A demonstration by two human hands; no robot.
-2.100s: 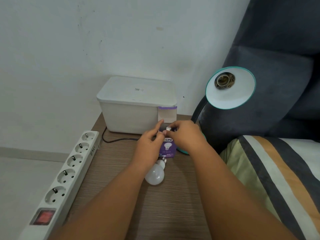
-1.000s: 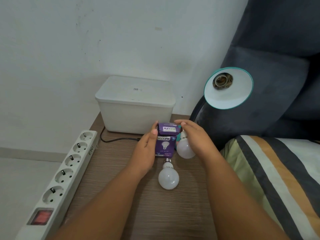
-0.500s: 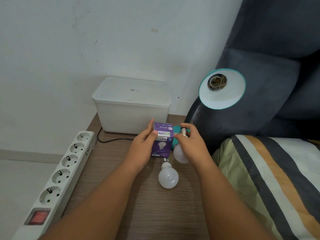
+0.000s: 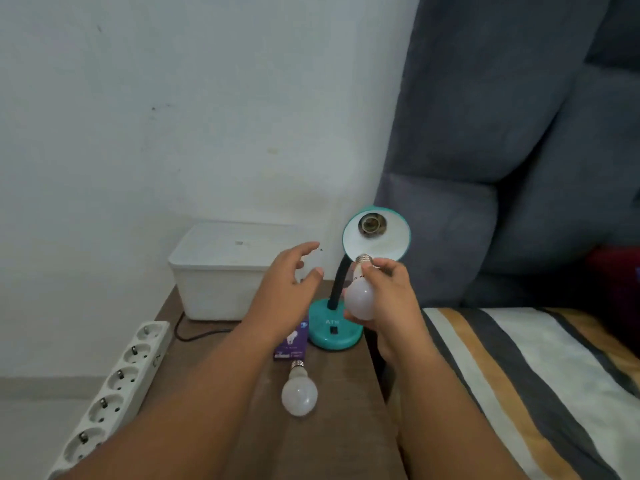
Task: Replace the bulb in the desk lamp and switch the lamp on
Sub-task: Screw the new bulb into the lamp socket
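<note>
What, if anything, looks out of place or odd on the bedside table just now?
A loose bulb lies on its side on the table, free to roll, and the lamp socket is empty. That fits a bulb swap: the right hand holds another bulb. Nothing looks damaged.

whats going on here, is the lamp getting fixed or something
A person is changing the bulb in a teal desk lamp. The right hand holds a white bulb, screw base up, just below the shade, whose socket is empty. The left hand hovers open, holding nothing. Another bulb lies on the wooden table by a purple box. Nothing is screwed in yet.
</note>
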